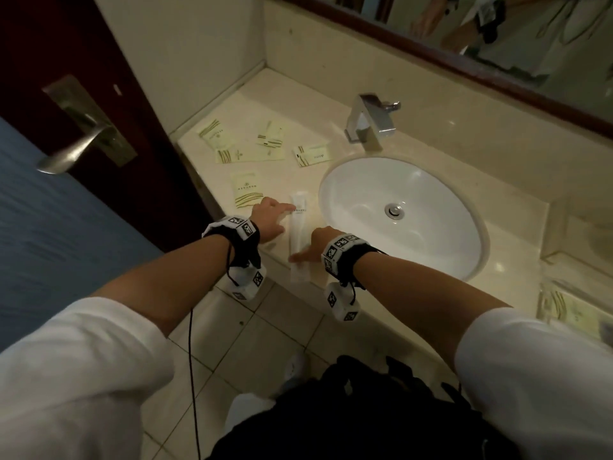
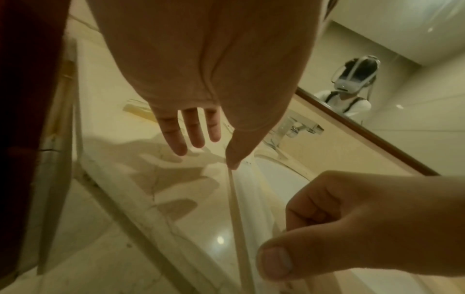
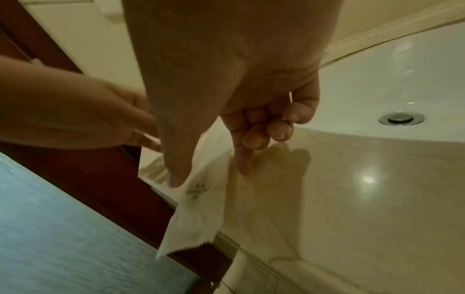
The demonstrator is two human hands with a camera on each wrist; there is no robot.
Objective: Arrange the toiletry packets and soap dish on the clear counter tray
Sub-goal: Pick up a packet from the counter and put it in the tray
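Observation:
A long white packet (image 1: 298, 234) lies on the beige counter (image 1: 265, 174) just left of the sink, its near end past the counter's front edge. My right hand (image 1: 308, 252) pinches that near end between thumb and index finger; the right wrist view shows the right hand (image 3: 208, 175) on the white packet (image 3: 193, 222). My left hand (image 1: 270, 215) is flat with straight fingers, and its thumb touches the packet's far part (image 2: 254, 191). Several yellow-green packets lie further back, one (image 1: 247, 194) near my left hand, another (image 1: 311, 155) by the sink. A clear tray (image 1: 552, 257) stands right of the sink. I cannot make out a soap dish.
The white sink basin (image 1: 398, 210) fills the counter's middle, with a chrome faucet (image 1: 368, 122) behind it. A dark red door with a metal handle (image 1: 76, 147) stands close on the left. A mirror runs along the back wall. More yellow-green packets (image 1: 570, 310) lie at the far right.

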